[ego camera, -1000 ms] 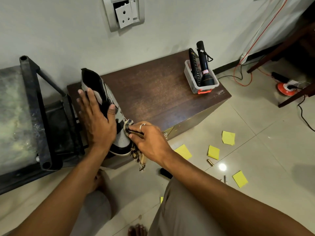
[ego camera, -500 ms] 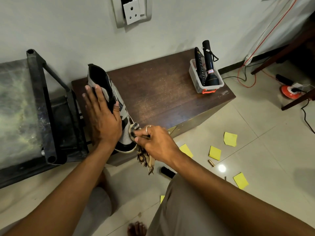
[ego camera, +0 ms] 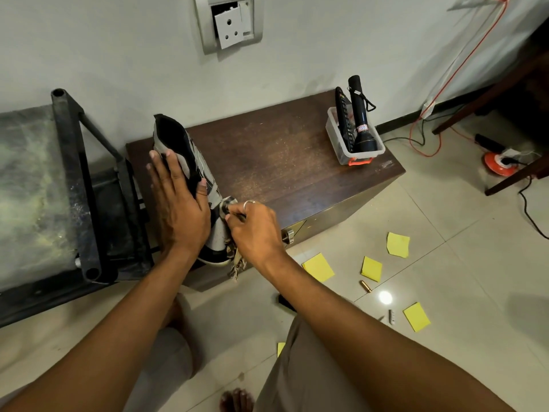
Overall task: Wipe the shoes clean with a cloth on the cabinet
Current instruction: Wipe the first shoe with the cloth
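Left hand [ego camera: 178, 212] is lying flat, fingers straight, pressing the side of the shoe [ego camera: 178, 141], which is standing at the cabinet's [ego camera: 282, 162] near corner. Just right of it, the right hand [ego camera: 255, 230] is pinching the cloth [ego camera: 236, 263] against the shoe's front. Well beyond that hand, a clear tub [ego camera: 337, 144] is holding a black torch [ego camera: 361, 126] and a remote [ego camera: 341, 114], both upright.

The left hand [ego camera: 178, 209] covers much of the shoe [ego camera: 215, 233]. The cloth [ego camera: 237, 264] hides mostly inside the right hand [ego camera: 257, 230] — only bits show (the torch [ego camera: 361, 126] label is too tiny to read).
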